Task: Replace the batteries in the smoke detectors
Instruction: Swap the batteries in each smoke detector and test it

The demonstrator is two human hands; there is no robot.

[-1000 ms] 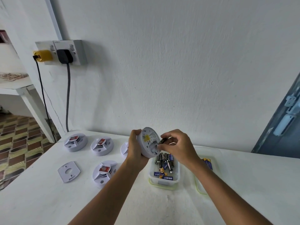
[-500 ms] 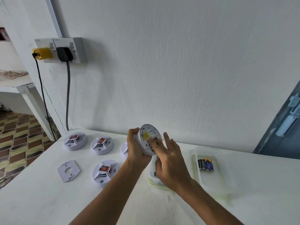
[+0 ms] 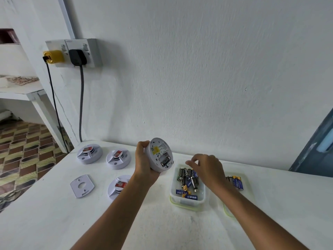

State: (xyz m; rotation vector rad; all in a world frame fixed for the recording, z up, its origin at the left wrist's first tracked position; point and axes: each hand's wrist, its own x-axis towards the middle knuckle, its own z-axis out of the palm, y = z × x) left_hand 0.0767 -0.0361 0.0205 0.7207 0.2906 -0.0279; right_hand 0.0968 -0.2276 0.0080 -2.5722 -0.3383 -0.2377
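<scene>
My left hand (image 3: pixel 144 162) grips a round white smoke detector (image 3: pixel 160 155) above the table, tilted with its back toward me. Its open battery bay shows a dark battery inside. My right hand (image 3: pixel 205 167) hovers over a clear plastic tub (image 3: pixel 187 200) that holds several loose batteries (image 3: pixel 187 177); the fingers are loosely curled and hold nothing. Three more white smoke detectors (image 3: pixel 89 153) (image 3: pixel 118 157) (image 3: pixel 118 185) lie on the white table to the left.
A clear lid (image 3: pixel 252 192) to the right of the tub carries a few batteries (image 3: pixel 236 182). A white mounting plate (image 3: pixel 82 185) lies at the left. Two plugs with cables sit in wall sockets (image 3: pixel 73 53). The table's left edge drops to a tiled floor (image 3: pixel 23 150).
My right hand has left the detector's battery bay and moved right, over the tub of batteries. The left hand has kept the detector raised, turning its back more toward me.
</scene>
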